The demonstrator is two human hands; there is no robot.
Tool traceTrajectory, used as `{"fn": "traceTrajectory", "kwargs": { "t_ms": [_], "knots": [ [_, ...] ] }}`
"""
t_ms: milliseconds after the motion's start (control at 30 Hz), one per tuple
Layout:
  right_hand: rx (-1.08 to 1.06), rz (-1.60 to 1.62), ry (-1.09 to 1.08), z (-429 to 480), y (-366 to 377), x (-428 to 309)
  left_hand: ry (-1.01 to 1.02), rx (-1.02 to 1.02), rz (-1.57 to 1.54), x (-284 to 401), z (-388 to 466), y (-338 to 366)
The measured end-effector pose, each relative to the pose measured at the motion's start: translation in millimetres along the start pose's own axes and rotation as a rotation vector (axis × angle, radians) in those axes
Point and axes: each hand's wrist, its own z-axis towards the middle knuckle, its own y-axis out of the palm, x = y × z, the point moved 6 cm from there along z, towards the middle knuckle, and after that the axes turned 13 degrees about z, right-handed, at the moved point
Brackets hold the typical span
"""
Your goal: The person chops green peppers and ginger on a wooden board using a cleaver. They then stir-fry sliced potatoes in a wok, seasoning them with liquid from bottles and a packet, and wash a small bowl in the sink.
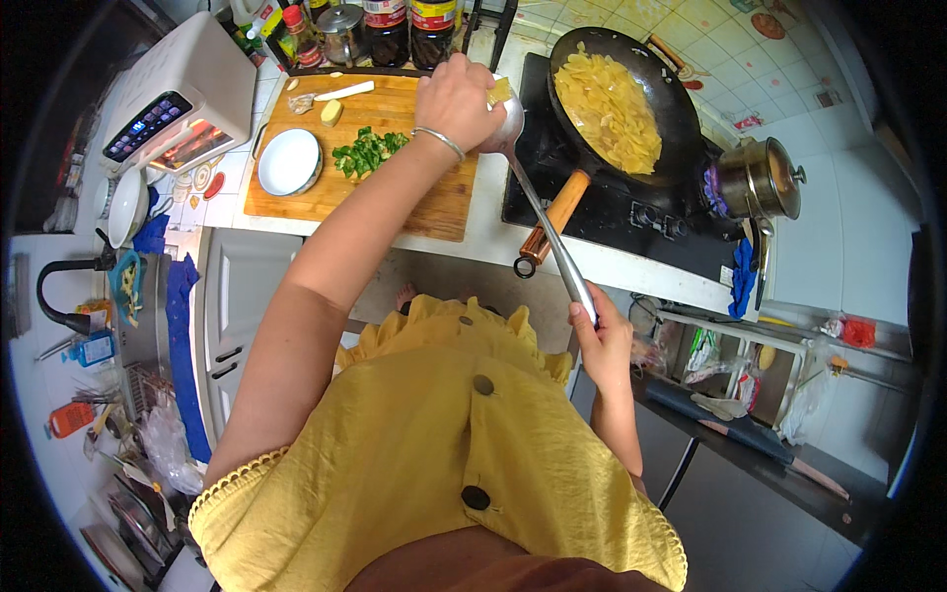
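My right hand grips the handle end of a long metal cooking ladle, which slants up and left across the wok handle. Over the ladle's head reaches my left hand, with a bracelet at the wrist. A yellow slice lies at its fingers on the ladle; whether they pinch it is hidden. Similar yellow slices, looking like potato, fill part of the black wok on the hob. Chopped green peppers lie on the wooden cutting board, partly behind my left forearm.
A white bowl, a piece of ginger and garlic are on the board. Sauce bottles line the back. A lidded metal pot stands right on the black hob. A lit countertop oven is at left.
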Motion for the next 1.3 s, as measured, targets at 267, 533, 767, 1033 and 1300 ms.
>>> {"fn": "traceTrajectory", "kwargs": {
  "t_ms": [267,533,767,1033,1300],
  "knots": [
    [-0.023,0.034,0.021,-2,2,-1,-0.076,-0.051,0.018,-26,2,5],
    [-0.038,0.013,0.018,-1,2,-3,-0.038,-0.182,0.094,-29,2,14],
    [-0.026,0.017,0.011,-2,2,-2,-0.028,-0.127,0.026,-36,4,16],
    [-0.023,0.049,0.089,-4,3,5,-0.04,-0.058,-0.12,-39,3,8],
    [0.031,0.565,0.388,-16,-9,24,0.217,-0.009,-0.962,23,-39,-114]
  ]
}}
